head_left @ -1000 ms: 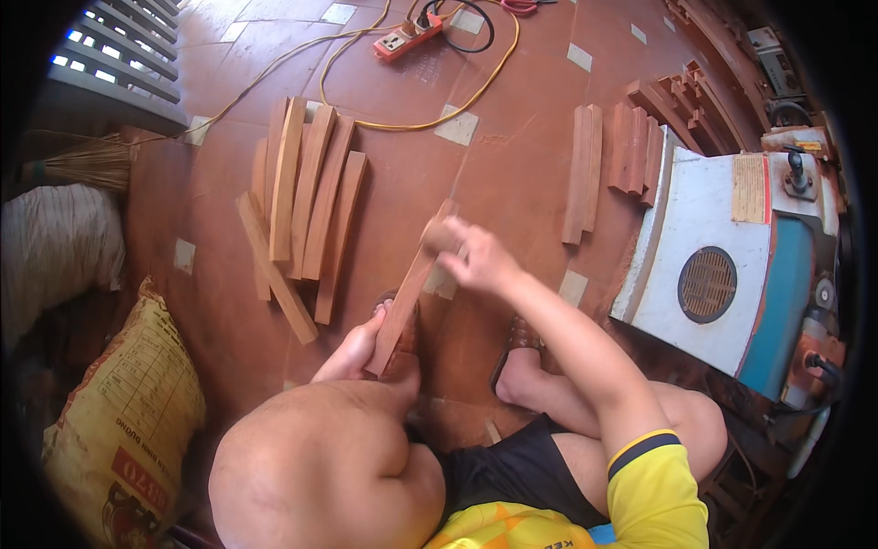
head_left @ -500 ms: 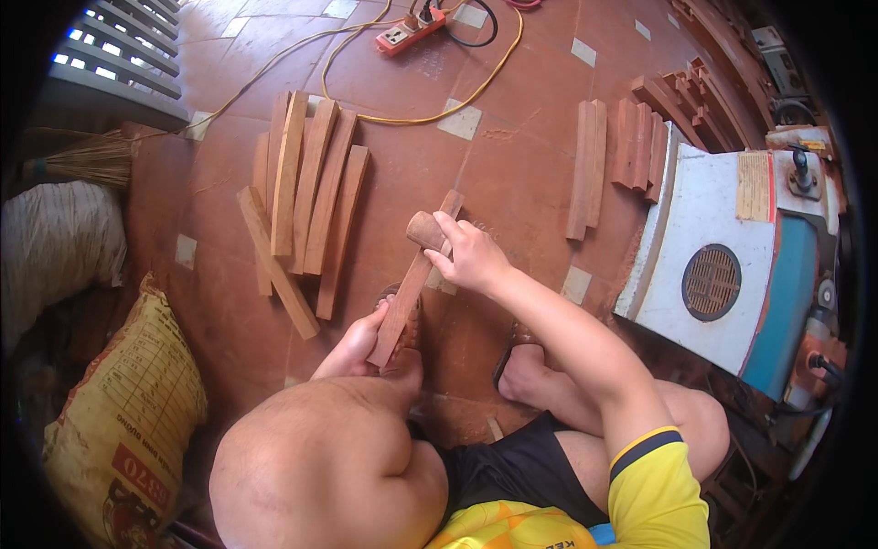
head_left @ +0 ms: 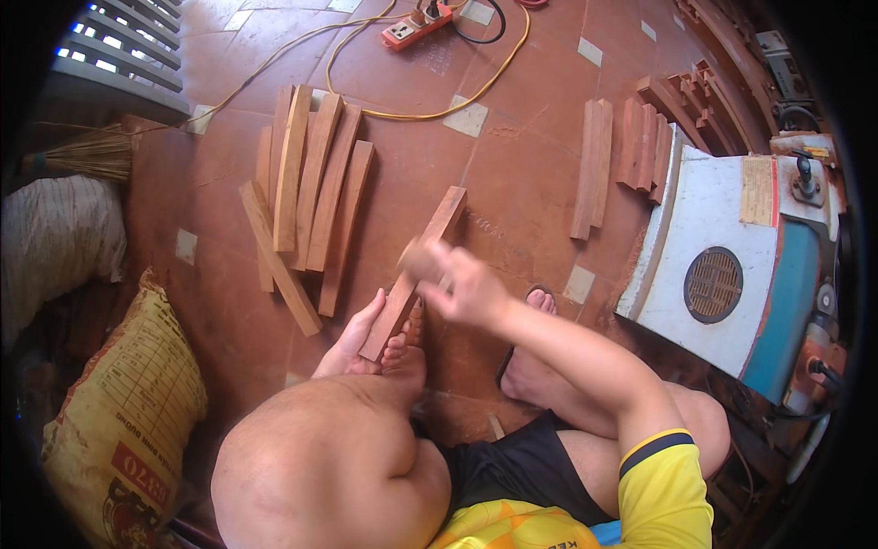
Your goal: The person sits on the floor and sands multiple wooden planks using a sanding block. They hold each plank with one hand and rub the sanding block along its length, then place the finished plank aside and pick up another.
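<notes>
My left hand [head_left: 346, 346] is closed around the near end of a reddish-brown wooden bar [head_left: 395, 316]. The bar slants away from me above the floor, beside my left foot. On its middle lies a curled brown piece that looks like sandpaper [head_left: 422, 261], pinched by my right hand [head_left: 471, 288]. Motion blurs this hand and the sheet, so the exact grip of the fingers is unclear. Ahead and to the left, several similar wooden bars [head_left: 315, 201] lie loosely side by side, one crossing at an angle.
More wooden pieces [head_left: 593, 169] rest at the right, near a white and teal machine [head_left: 704, 233] with a round vent. An orange power strip [head_left: 416, 29] and yellow cord [head_left: 430, 116] are on the tiled floor ahead. Sacks [head_left: 137, 403] and a straw broom [head_left: 87, 154] stand at left.
My right hand has slid the brown sheet down the bar toward me. The bar is rolled slightly, showing its side face, and my left fingers have shifted around its near end.
</notes>
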Demonstrator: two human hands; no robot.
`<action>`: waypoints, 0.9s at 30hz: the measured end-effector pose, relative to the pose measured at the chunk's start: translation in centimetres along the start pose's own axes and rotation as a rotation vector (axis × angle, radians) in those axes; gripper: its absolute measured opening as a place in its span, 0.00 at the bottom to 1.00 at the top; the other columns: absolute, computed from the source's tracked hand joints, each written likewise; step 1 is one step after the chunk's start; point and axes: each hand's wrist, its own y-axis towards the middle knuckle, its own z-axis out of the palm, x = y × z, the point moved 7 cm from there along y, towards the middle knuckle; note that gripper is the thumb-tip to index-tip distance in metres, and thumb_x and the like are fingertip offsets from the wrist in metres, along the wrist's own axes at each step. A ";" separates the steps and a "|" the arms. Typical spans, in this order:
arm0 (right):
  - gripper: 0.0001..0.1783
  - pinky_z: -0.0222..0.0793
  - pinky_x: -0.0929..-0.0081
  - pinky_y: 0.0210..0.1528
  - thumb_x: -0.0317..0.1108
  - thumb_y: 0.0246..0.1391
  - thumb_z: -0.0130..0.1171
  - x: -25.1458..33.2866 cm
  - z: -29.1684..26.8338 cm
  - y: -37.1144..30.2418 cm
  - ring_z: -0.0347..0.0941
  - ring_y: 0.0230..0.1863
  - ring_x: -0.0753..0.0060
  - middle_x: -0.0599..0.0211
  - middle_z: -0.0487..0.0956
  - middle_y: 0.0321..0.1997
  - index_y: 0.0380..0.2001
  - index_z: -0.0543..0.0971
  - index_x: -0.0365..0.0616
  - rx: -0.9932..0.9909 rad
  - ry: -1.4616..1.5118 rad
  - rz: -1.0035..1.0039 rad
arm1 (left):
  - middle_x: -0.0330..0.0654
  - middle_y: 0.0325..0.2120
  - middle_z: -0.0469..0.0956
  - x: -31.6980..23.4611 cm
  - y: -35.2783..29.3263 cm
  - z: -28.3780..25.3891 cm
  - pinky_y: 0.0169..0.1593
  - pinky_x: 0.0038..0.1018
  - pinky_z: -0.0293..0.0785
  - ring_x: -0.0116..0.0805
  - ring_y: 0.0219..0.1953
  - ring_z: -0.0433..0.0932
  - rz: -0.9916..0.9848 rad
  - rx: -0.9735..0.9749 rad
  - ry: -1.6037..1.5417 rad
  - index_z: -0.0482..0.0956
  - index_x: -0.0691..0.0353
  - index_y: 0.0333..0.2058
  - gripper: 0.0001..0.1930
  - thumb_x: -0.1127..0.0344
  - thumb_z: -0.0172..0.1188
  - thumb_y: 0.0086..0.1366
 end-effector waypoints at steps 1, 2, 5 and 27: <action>0.42 0.81 0.59 0.41 0.46 0.57 0.72 2.4 0.7 -0.9 0.82 0.38 0.46 0.47 0.80 0.40 0.68 0.69 0.36 0.057 0.058 -0.097 | 0.39 0.17 0.71 0.2 0.1 0.0 0.21 0.27 0.68 0.32 0.17 0.70 -0.014 0.021 -0.036 0.78 0.63 0.38 0.40 0.25 0.43 0.74; 0.43 0.81 0.59 0.40 0.46 0.56 0.73 4.4 1.4 -1.7 0.81 0.36 0.48 0.49 0.79 0.38 0.68 0.69 0.36 0.105 0.099 -0.160 | 0.39 0.17 0.71 0.2 0.0 -0.1 0.21 0.27 0.68 0.32 0.17 0.70 -0.007 -0.010 -0.044 0.78 0.63 0.38 0.40 0.25 0.43 0.74; 0.41 0.80 0.60 0.38 0.43 0.55 0.74 4.3 1.6 -1.2 0.80 0.34 0.50 0.51 0.78 0.36 0.67 0.71 0.37 0.182 0.100 -0.227 | 0.39 0.17 0.70 0.4 -0.1 -0.1 0.21 0.26 0.66 0.32 0.17 0.69 -0.020 -0.024 -0.080 0.77 0.64 0.38 0.40 0.24 0.45 0.73; 0.41 0.81 0.57 0.45 0.47 0.58 0.72 0.4 -0.3 -0.1 0.83 0.42 0.45 0.44 0.83 0.43 0.68 0.70 0.36 0.000 0.078 -0.145 | 0.39 0.20 0.70 0.5 0.3 -0.3 0.26 0.28 0.68 0.31 0.20 0.67 -0.048 0.195 -0.182 0.77 0.64 0.42 0.35 0.31 0.47 0.76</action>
